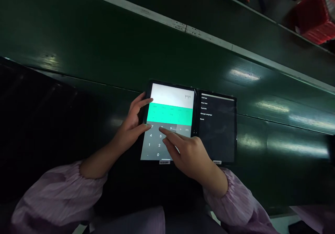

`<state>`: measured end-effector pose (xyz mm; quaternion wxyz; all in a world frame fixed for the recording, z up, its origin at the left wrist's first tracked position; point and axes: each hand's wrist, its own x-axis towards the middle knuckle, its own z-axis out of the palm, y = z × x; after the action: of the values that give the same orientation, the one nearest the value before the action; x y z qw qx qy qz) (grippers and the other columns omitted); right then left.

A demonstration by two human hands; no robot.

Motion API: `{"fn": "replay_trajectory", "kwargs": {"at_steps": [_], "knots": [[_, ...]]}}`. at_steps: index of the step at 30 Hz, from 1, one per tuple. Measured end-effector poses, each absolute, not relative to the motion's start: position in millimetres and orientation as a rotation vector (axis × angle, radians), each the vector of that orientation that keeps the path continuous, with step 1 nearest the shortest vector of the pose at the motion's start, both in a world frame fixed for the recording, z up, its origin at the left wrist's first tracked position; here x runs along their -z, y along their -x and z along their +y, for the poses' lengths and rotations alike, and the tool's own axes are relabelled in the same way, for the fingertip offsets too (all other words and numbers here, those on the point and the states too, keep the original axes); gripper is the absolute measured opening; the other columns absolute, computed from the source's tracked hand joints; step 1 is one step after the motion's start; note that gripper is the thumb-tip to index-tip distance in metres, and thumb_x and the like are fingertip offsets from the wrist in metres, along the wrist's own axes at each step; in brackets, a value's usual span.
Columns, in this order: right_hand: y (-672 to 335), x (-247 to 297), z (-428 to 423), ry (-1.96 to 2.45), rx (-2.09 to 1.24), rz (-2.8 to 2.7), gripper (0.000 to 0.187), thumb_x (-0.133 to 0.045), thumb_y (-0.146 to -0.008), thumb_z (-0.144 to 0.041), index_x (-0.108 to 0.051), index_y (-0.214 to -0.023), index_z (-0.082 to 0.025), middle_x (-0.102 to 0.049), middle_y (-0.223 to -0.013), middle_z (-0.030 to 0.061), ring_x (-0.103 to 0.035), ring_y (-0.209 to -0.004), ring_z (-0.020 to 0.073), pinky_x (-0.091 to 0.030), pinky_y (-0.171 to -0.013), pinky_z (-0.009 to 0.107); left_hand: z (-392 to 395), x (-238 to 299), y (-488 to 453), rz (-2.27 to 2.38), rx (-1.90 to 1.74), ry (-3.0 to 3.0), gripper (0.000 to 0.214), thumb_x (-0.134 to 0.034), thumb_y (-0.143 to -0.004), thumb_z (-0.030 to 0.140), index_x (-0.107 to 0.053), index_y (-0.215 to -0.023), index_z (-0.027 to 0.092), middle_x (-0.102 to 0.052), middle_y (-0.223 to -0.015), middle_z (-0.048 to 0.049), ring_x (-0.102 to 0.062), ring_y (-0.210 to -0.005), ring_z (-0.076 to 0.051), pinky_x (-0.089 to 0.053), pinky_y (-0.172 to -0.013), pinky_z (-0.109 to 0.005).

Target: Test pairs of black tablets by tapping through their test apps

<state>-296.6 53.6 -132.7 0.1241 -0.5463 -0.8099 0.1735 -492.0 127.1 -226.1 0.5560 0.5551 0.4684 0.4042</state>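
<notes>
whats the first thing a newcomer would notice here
The tablet calculator at the centre catches the eye first, with its bright teal band above a grey keypad, and a dark screen with a short white menu sits to its right. The left hand holds the tablet's left edge, while the right hand points an index finger at the keypad. A blurred red stack stands out at top right, beyond the dark green surface.

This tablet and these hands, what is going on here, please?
A person holds a tablet on a dark green surface with a calculator on its screen. The left hand grips the tablet's left edge, and the right hand's fingers are on the number keys. A dark menu screen sits beside the calculator, and red objects lie at upper right.
</notes>
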Motion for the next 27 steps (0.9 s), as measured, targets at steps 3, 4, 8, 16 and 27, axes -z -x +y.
{"fn": "replay_trajectory", "kwargs": {"at_steps": [3, 4, 8, 16, 27], "knots": [[296, 132, 55, 1.611, -0.483, -2.356, 0.042, -0.043, -0.118, -0.030, -0.075, -0.139, -0.012, -0.089, -0.102, 0.0081, -0.080, -0.072, 0.0138, -0.050, -0.057, 0.023, 125, 230, 493, 1.118, -0.964, -1.410, 0.064, -0.079, -0.087, 0.050, -0.063, -0.147, 0.036, -0.034, -0.183, -0.0060, -0.021, -0.171, -0.048, -0.035, -0.132, -0.070], [293, 129, 54, 1.622, -0.478, -2.314, 0.042, -0.044, -0.117, -0.029, -0.076, -0.139, -0.012, -0.089, -0.102, 0.0084, -0.078, -0.067, 0.0127, -0.050, -0.056, 0.023, 124, 230, 494, 1.129, -0.961, -1.428, 0.065, -0.079, -0.088, 0.052, -0.062, -0.148, 0.036, -0.032, -0.183, -0.0064, -0.020, -0.171, -0.049, -0.035, -0.131, -0.071], [277, 116, 55, 1.725, -0.383, -2.065, 0.037, -0.046, -0.114, -0.023, -0.082, -0.120, -0.014, -0.089, -0.104, 0.0096, -0.058, -0.046, 0.0070, -0.038, -0.045, 0.023, 124, 232, 495, 1.102, -0.934, -1.397, 0.068, -0.078, -0.090, 0.048, -0.058, -0.153, 0.037, -0.030, -0.184, -0.0054, -0.021, -0.171, -0.049, -0.039, -0.129, -0.069], [265, 121, 64, 1.813, -0.305, -2.001, 0.038, -0.049, -0.110, -0.023, -0.065, -0.076, -0.018, -0.087, -0.094, 0.0098, -0.046, -0.040, 0.0045, -0.031, -0.044, 0.023, 128, 237, 493, 1.064, -1.009, -1.345, 0.068, -0.074, -0.085, 0.032, -0.059, -0.151, 0.033, -0.040, -0.180, -0.0075, -0.024, -0.171, -0.046, -0.038, -0.131, -0.070], [266, 101, 55, 1.758, -0.185, -2.124, 0.041, -0.051, -0.111, -0.019, -0.058, -0.071, -0.019, -0.076, -0.066, 0.0012, -0.042, -0.037, 0.0031, -0.031, -0.042, 0.019, 128, 236, 493, 1.058, -1.023, -1.294, 0.069, -0.074, -0.080, 0.027, -0.062, -0.148, 0.034, -0.044, -0.178, -0.0065, -0.026, -0.170, -0.046, -0.041, -0.130, -0.070]]}}
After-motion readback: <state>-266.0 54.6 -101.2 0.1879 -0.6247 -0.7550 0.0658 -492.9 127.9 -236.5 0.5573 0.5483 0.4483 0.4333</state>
